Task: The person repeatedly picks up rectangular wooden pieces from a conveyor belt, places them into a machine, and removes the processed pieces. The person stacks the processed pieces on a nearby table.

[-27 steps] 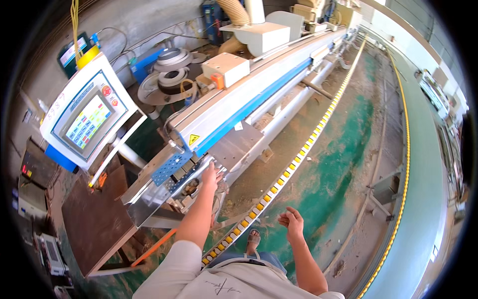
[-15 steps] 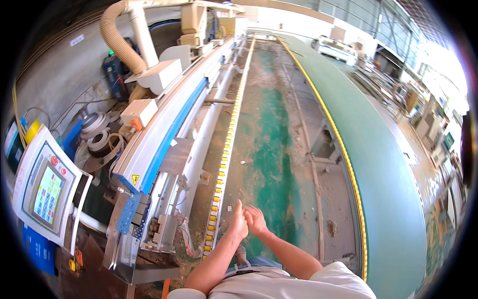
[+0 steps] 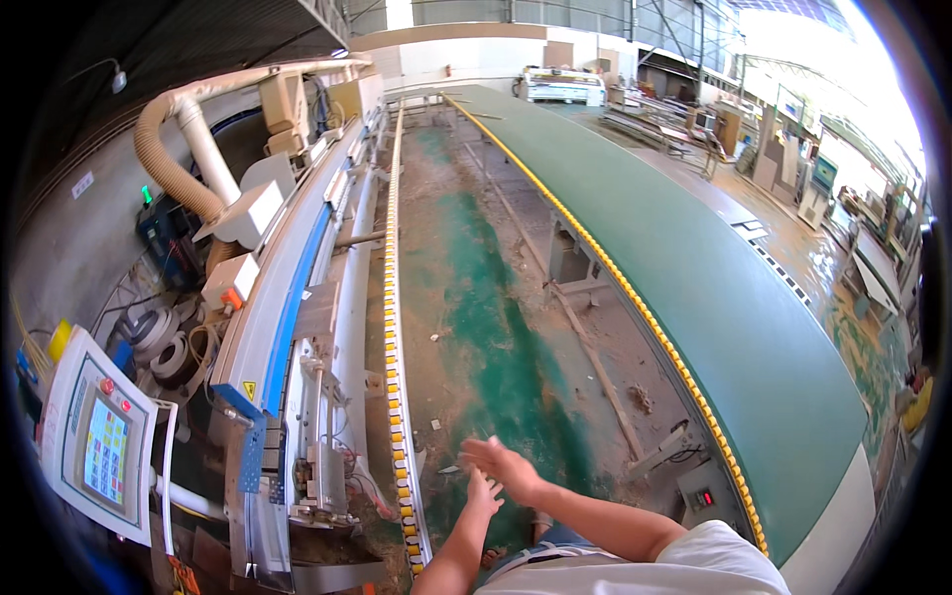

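My left hand (image 3: 483, 493) and my right hand (image 3: 503, 468) are close together in front of my body, over the green-painted floor (image 3: 476, 327). Fingers of the right hand stretch out to the left, slightly smeared by motion, and it lies above and partly over the left. The left hand's fingers point up and are apart; some of them are hidden behind the right. No object shows in either hand. Nearest to them, on the left, runs a narrow rail with yellow rollers (image 3: 395, 397).
A long machine with a blue strip (image 3: 302, 288) stands left, with a touchscreen panel (image 3: 107, 451) beside it and a ribbed hose (image 3: 164, 159) above. Along the right runs a wide green conveyor belt (image 3: 674, 238), edged with yellow rollers (image 3: 615, 268). Worktables and machines (image 3: 793, 188) stand beyond.
The view has swung to the right and up. My hands, earlier pressed together with fingers upward, have shifted; the right hand now reaches leftward across the left with fingers stretched.
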Demonstrator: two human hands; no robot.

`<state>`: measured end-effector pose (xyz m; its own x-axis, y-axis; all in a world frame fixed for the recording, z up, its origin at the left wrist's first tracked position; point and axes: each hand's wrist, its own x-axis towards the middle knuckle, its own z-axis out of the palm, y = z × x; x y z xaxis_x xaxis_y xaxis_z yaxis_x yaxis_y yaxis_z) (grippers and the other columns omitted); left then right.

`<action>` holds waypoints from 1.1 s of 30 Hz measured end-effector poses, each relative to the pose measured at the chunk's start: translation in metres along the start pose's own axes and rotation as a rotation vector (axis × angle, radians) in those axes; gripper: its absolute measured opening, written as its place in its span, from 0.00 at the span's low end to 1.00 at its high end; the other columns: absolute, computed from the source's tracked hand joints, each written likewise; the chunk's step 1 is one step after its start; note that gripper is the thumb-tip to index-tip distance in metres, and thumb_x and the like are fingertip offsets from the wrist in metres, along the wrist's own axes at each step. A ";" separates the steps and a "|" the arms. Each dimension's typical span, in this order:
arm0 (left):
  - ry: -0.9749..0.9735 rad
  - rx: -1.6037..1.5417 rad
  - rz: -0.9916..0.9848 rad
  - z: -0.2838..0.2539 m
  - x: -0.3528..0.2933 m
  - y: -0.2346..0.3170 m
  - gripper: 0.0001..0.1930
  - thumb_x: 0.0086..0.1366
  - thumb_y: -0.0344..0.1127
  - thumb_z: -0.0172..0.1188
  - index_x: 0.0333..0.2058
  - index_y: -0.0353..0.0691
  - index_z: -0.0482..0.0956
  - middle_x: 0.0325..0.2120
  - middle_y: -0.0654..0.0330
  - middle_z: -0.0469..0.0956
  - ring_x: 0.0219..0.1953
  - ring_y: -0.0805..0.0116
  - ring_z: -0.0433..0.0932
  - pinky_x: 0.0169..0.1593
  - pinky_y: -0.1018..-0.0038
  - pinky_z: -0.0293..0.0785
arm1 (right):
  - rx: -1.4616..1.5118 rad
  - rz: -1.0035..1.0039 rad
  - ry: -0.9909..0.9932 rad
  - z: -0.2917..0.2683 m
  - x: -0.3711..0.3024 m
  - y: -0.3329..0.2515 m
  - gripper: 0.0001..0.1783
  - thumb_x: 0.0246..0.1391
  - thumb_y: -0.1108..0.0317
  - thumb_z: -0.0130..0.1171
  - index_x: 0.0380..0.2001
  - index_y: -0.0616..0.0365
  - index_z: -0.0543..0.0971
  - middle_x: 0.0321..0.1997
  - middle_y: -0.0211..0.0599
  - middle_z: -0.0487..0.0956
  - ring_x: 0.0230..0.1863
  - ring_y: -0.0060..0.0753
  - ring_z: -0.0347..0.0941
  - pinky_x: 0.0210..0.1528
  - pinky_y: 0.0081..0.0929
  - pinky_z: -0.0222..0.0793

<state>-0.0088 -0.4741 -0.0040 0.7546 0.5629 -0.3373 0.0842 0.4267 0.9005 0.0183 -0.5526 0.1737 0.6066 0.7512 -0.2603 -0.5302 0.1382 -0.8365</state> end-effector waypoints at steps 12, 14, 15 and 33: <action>-0.587 -0.083 0.579 0.207 -0.202 0.195 0.23 0.75 0.43 0.48 0.62 0.36 0.69 0.62 0.50 0.71 0.62 0.57 0.72 0.64 0.63 0.65 | -0.336 0.197 0.463 -0.250 -0.143 0.042 0.49 0.61 0.25 0.37 0.71 0.52 0.62 0.75 0.47 0.59 0.73 0.46 0.57 0.72 0.46 0.53; -0.675 0.210 0.756 0.257 -0.233 0.151 0.21 0.72 0.39 0.52 0.59 0.33 0.72 0.60 0.50 0.72 0.62 0.57 0.71 0.66 0.64 0.61 | 0.185 0.174 0.349 -0.261 -0.171 0.044 0.53 0.59 0.23 0.37 0.76 0.47 0.44 0.78 0.46 0.48 0.75 0.52 0.52 0.73 0.57 0.48; -0.707 0.476 0.745 0.276 -0.251 0.131 0.21 0.74 0.40 0.47 0.59 0.34 0.73 0.61 0.50 0.71 0.64 0.57 0.69 0.70 0.63 0.53 | 0.247 0.107 0.325 -0.252 -0.187 0.025 0.50 0.61 0.25 0.36 0.75 0.47 0.48 0.77 0.44 0.52 0.75 0.48 0.53 0.73 0.52 0.48; -0.475 -0.234 -0.628 0.383 -0.270 -0.084 0.36 0.70 0.65 0.47 0.63 0.40 0.64 0.62 0.50 0.68 0.59 0.55 0.71 0.63 0.58 0.67 | -0.910 -0.518 0.633 -0.377 -0.342 0.007 0.34 0.68 0.41 0.40 0.65 0.54 0.70 0.68 0.46 0.70 0.71 0.46 0.61 0.72 0.50 0.48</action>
<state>0.0300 -0.9331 0.1166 0.8114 -0.1676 -0.5599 0.4845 0.7287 0.4839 0.0305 -1.0514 0.0750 0.9384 0.2597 0.2278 0.3137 -0.3647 -0.8767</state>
